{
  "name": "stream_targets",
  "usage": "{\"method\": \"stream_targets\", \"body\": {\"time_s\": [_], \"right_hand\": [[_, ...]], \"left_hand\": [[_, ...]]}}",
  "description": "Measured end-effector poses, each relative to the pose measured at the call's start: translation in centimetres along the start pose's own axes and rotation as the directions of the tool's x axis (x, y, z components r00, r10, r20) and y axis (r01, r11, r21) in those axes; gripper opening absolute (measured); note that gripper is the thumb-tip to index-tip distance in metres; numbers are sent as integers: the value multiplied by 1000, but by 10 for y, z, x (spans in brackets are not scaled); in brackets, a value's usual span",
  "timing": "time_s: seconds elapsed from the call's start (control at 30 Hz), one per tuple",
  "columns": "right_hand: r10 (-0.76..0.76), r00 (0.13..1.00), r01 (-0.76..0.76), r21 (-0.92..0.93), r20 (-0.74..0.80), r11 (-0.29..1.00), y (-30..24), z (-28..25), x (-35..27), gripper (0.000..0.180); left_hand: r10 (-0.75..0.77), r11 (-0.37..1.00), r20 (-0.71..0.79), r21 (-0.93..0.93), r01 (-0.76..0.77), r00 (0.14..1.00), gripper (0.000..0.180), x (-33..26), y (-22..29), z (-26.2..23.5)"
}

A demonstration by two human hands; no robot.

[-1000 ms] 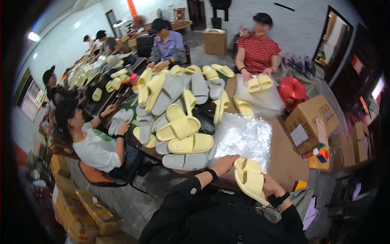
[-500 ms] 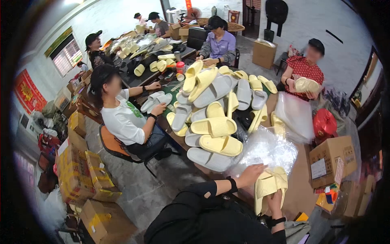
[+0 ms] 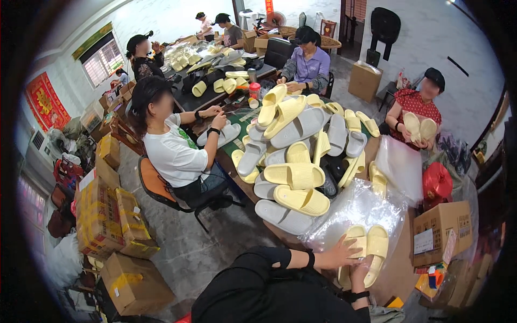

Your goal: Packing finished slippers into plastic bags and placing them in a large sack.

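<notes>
Close in front of me, at the near end of the table, is a pair of pale yellow slide slippers [image 3: 378, 245], side by side, toes toward me or away I cannot tell. My left hand [image 3: 338, 255] lies over the left slipper with its fingers spread. Below it, my right hand [image 3: 358, 272] grips the pair at the near end; part of its fingers is hidden. Just beyond the slippers lie clear plastic bags [image 3: 371, 204]. A heap of yellow and grey slippers [image 3: 299, 175] rises to the left of the bags.
To the left a person in a white shirt [image 3: 175, 153] sits at the table by grey slippers. At the right a person in red [image 3: 414, 110] holds yellow slippers. Cardboard boxes stand at right [image 3: 441, 231] and left [image 3: 99, 215]. Several other people work farther back.
The two yellow slippers, overlapping before, now lie side by side. My left hand has moved from the bags onto the left one. The view has shifted slightly.
</notes>
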State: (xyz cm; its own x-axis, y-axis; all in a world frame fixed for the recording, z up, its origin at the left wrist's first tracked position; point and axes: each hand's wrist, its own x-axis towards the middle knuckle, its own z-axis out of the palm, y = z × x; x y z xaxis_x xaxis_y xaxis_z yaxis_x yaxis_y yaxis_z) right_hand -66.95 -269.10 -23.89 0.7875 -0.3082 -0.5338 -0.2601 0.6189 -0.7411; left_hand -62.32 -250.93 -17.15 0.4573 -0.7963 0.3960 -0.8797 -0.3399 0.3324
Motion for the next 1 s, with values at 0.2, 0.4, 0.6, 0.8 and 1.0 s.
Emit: {"method": "stream_targets", "body": {"time_s": [0.2, 0.4, 0.6, 0.8, 1.0], "right_hand": [[-404, 909, 416, -139, 106, 899, 7, 24, 10, 32], [-393, 913, 366, -643, 108, 673, -32, 83, 59, 32], [-375, 927, 134, -951, 21, 279, -54, 88, 91, 32], [-319, 945, 87, -996, 79, 11, 3, 63, 152, 33], [-337, 847, 517, -786, 412, 340, 96, -179, 257, 32]], "left_hand": [[151, 958, 212, -272, -90, 966, 48, -9, -7, -13], [287, 922, 254, -335, -194, 924, 48, 2, -15, -15], [279, 896, 120, -390, -213, 953, 48, 16, -1, -33], [240, 805, -51, -547, -228, 969, 32, 4, -1, -61], [267, 789, -57, -559, -253, 962, 27, 18, -1, -67]]}}
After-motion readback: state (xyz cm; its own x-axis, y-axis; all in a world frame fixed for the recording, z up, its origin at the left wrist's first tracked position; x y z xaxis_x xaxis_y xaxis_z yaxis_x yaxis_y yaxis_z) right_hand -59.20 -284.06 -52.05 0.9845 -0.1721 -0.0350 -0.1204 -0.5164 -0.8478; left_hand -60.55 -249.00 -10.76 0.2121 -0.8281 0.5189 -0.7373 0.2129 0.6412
